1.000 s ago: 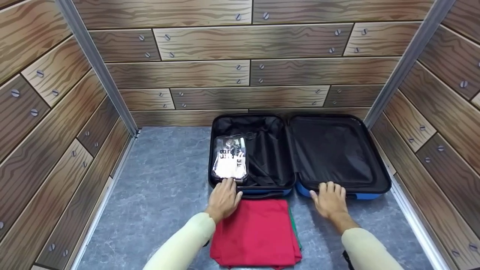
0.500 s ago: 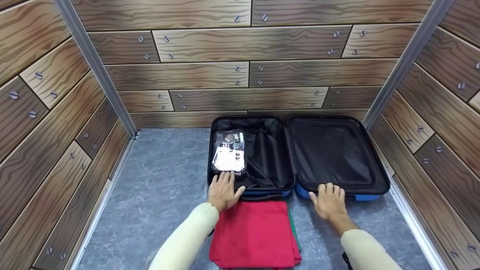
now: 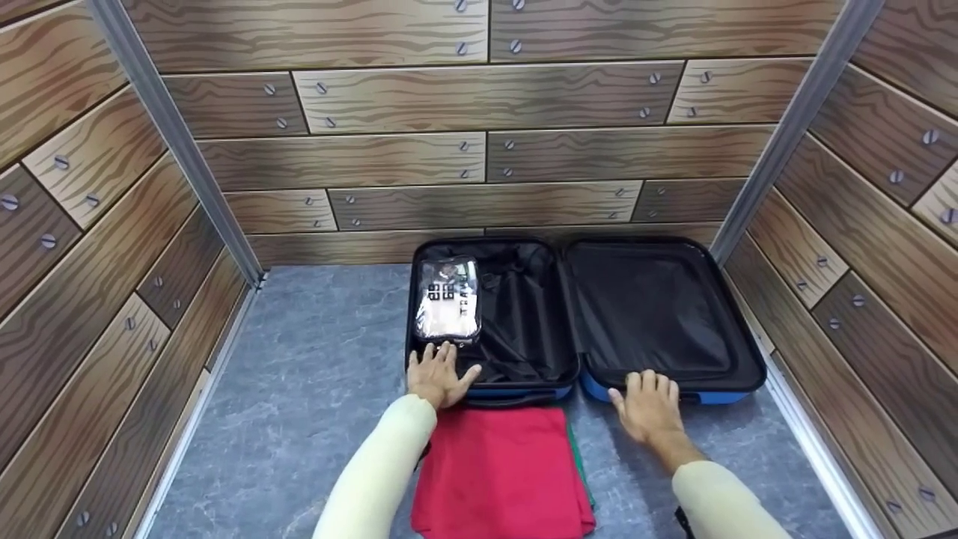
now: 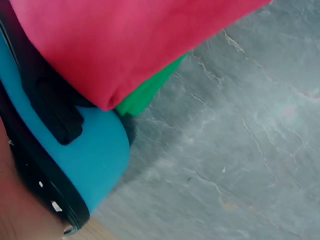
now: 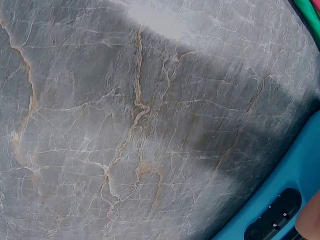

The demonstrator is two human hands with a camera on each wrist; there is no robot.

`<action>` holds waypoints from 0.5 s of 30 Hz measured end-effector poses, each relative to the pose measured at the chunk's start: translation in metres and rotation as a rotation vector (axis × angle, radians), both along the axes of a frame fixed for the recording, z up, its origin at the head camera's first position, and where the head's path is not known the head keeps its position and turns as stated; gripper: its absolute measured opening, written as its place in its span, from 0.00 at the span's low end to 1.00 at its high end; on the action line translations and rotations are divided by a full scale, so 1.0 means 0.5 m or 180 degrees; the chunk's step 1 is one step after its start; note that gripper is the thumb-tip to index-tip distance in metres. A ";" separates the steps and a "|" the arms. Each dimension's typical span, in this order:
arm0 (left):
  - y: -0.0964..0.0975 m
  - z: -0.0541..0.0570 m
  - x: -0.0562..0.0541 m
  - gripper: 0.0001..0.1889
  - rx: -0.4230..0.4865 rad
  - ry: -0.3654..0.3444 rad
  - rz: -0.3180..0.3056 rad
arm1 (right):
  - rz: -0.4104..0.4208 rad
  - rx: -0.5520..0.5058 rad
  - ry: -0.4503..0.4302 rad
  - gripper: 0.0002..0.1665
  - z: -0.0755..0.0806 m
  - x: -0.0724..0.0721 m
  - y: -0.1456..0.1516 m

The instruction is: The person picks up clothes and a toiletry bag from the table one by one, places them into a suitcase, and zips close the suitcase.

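Note:
An open suitcase (image 3: 524, 329) with a black lining and blue shell lies spread flat on the floor. In its left half, toward the far-left corner, sits a clear travel pouch (image 3: 447, 299) with black lettering and a dark border. My left hand (image 3: 435, 378) reaches over the near rim with fingers spread and fairly straight, fingertips right at the pouch's near end. My right hand (image 3: 650, 406) rests on the near edge of the suitcase's right half, fingers laid over the rim and thumb out to the side. At the right wrist view's edge, part of that hand shows beside the blue shell (image 5: 295, 165).
Folded red cloth (image 3: 501, 471) lies in front of the suitcase, with green cloth (image 4: 150, 90) showing beneath it. A black carry handle (image 4: 55, 110) sticks out from the shell toward the red cloth. Wood-patterned walls (image 3: 419, 161) enclose the grey marbled floor (image 3: 314, 359).
My left hand has moved forward over the rim, its fingers spreading, and the pouch has slid toward the suitcase's far end. The right hand stays on its edge. The head view has shifted slightly.

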State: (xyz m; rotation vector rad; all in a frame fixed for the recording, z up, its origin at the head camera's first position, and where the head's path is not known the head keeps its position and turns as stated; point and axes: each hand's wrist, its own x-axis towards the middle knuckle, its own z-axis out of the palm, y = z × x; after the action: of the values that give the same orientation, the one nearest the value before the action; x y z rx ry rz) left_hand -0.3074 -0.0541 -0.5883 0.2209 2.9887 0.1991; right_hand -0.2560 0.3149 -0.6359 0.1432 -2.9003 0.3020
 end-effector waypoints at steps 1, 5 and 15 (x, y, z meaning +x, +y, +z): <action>-0.002 -0.003 0.005 0.41 0.0048 0.0062 -0.0033 | 0.0005 -0.0011 -0.0018 0.24 -0.001 0.002 -0.002; -0.014 -0.013 0.034 0.39 0.0197 0.0426 -0.0303 | 0.0020 -0.0031 -0.0124 0.24 -0.001 0.007 -0.005; -0.099 -0.013 0.122 0.35 0.0299 0.1223 -0.0566 | 0.0051 -0.0163 -0.0036 0.22 0.020 0.010 -0.012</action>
State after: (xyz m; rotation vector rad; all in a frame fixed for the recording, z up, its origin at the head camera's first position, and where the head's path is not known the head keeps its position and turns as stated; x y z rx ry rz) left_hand -0.2462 -0.1036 -0.5946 0.5959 3.3136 0.3092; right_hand -0.2511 0.3091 -0.6257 0.1568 -2.9008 0.3808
